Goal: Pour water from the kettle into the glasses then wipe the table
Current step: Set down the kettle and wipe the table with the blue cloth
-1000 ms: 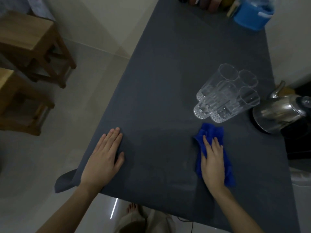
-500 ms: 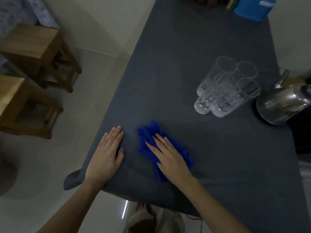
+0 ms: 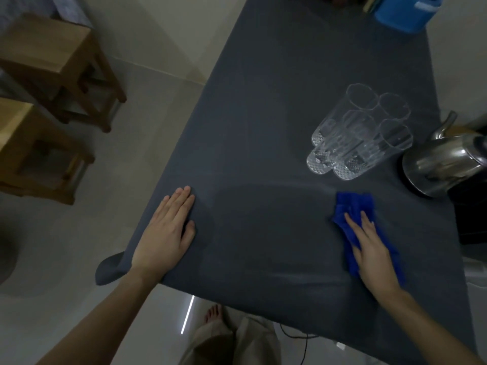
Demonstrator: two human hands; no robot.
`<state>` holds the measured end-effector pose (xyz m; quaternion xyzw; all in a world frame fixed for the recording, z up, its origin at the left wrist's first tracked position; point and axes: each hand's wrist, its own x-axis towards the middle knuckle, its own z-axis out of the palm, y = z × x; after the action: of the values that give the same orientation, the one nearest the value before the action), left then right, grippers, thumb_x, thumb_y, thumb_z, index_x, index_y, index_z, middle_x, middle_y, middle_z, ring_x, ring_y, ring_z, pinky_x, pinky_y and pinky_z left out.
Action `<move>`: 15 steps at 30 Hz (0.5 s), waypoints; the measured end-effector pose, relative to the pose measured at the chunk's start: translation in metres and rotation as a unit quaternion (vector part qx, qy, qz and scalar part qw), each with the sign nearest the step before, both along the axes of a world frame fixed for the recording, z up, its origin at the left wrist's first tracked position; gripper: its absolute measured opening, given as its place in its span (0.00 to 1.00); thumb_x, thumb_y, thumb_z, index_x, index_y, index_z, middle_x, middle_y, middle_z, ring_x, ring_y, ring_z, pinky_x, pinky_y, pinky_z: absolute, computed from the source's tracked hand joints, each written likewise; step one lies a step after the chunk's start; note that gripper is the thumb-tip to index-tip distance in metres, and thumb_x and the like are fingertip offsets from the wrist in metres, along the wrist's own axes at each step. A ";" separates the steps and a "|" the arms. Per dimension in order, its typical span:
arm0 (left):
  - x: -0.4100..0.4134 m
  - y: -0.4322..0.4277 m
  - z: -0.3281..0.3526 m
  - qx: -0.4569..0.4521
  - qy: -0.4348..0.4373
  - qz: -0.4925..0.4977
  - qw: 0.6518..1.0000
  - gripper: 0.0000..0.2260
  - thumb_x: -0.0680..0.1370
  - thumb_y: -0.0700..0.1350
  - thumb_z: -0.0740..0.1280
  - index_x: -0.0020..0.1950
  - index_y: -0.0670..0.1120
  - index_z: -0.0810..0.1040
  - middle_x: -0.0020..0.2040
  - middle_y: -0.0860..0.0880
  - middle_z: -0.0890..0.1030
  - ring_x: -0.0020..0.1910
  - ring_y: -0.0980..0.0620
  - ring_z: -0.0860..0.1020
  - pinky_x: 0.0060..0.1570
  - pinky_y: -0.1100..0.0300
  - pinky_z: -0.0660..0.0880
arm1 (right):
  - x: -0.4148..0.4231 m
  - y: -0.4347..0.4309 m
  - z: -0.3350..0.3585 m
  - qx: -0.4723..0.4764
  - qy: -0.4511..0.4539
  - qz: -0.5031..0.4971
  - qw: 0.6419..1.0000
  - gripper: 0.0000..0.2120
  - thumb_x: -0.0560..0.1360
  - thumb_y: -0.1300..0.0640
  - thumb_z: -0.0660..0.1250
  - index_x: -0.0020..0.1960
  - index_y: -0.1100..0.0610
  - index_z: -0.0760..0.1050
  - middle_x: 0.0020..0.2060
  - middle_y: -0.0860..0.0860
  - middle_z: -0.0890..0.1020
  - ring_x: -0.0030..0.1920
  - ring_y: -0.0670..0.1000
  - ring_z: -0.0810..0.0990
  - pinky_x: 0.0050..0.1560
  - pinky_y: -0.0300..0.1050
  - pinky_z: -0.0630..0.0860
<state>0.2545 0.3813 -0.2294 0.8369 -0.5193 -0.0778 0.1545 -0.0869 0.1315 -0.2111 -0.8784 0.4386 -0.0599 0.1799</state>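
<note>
So the right hand (image 3: 371, 248) is flat on the blue cloth (image 3: 353, 206), fingers straight and pressing down, not bunching or pinching it. The cloth sits toward the near right part of the table (image 3: 263, 127), with a bit of it sticking out past the fingertips. The left hand (image 3: 166, 233) is also spread flat, palm down, right at the left edge close to the near-left corner, holding nothing. Looks like it's just bracing.

Between the two hands there are faint curved smears on the dark top, so I'd say the wiping is well underway across the near strip.

Further in, the four glasses (image 3: 355, 135) stand bunched together and touching, just beyond the cloth. It's too dim to tell how much water is in them. The kettle (image 3: 442, 164) is parked beside them at the right edge, upright, nobody touching it, so I'm guessing the pouring part is done.

What's left, as far as I can judge: the middle and far stretch up to the blue container (image 3: 400, 14) at the far right corner, plus around the glasses.
</note>
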 end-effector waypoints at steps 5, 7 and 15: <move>0.000 0.001 0.000 -0.002 -0.002 -0.003 1.000 0.23 0.82 0.48 0.50 0.76 0.42 0.62 0.77 0.46 0.60 0.76 0.51 0.56 0.76 0.57 0.46 | 0.098 0.038 -0.012 -0.005 -0.039 0.067 0.997 0.32 0.66 0.74 0.63 0.70 0.62 0.69 0.69 0.64 0.69 0.71 0.65 0.63 0.74 0.44 0.48; -0.001 0.001 0.002 0.003 -0.006 0.002 1.000 0.23 0.82 0.49 0.49 0.76 0.43 0.62 0.77 0.46 0.59 0.77 0.51 0.54 0.76 0.58 0.44 | 0.134 0.067 -0.012 -0.010 -0.042 0.138 0.990 0.28 0.67 0.67 0.59 0.67 0.64 0.71 0.66 0.65 0.72 0.68 0.65 0.68 0.74 0.47 0.49; -0.001 0.000 0.006 0.023 -0.019 0.011 1.000 0.23 0.81 0.50 0.48 0.75 0.43 0.63 0.76 0.44 0.61 0.76 0.53 0.53 0.75 0.60 0.41 | 0.136 0.122 -0.005 -0.046 -0.002 0.355 0.934 0.31 0.66 0.67 0.70 0.69 0.57 0.70 0.69 0.57 0.72 0.70 0.56 0.68 0.71 0.52 0.58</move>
<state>0.2531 0.3813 -0.2230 0.8472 -0.5109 -0.0719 0.1265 0.0492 0.2531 -0.2156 -0.9840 0.0950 -0.0140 0.1500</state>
